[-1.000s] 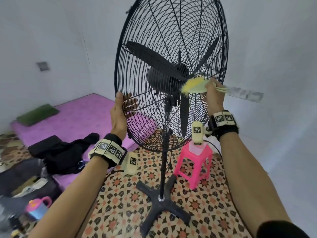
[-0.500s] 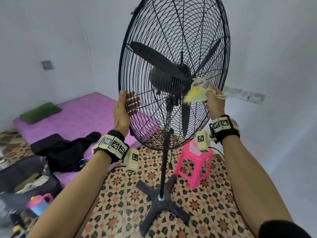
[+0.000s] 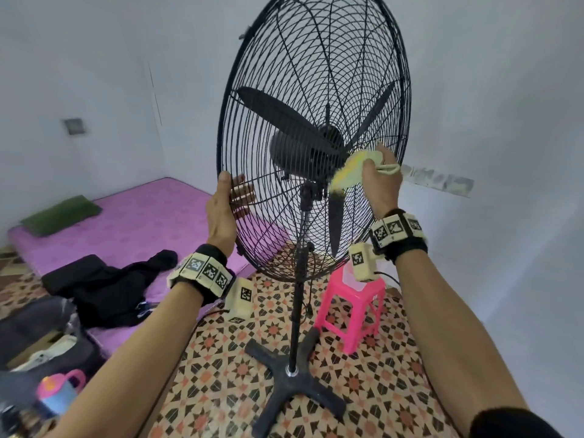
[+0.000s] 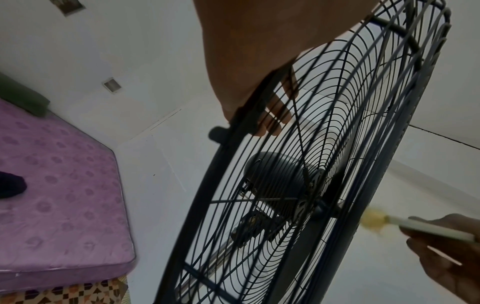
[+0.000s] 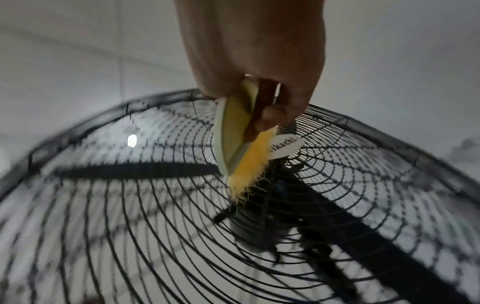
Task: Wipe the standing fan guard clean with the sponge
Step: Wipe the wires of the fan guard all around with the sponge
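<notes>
A tall black standing fan with a round wire guard [image 3: 316,74] stands in front of me on a cross base [image 3: 294,377]. My left hand [image 3: 226,203] grips the guard's left rim [image 4: 249,115], thumb in front and fingers behind the wires. My right hand [image 3: 377,175] holds a yellow-green sponge [image 3: 350,170] with a frayed yellow edge. The sponge [image 5: 241,142] presses against the front wires near the hub, beside a white brand badge [image 5: 285,147]. From the left wrist view, the sponge [image 4: 374,222] shows at the guard's far side.
A pink plastic stool [image 3: 350,308] stands just right of the fan's pole. A purple mattress [image 3: 132,222] with dark clothes [image 3: 104,289] and a green pillow [image 3: 60,213] lies to the left. Bags and a cup [image 3: 60,393] sit at lower left. White walls enclose the corner.
The sponge in my right hand has slid slightly up and right across the guard's centre. My left hand stays on the rim. The view has shifted closer.
</notes>
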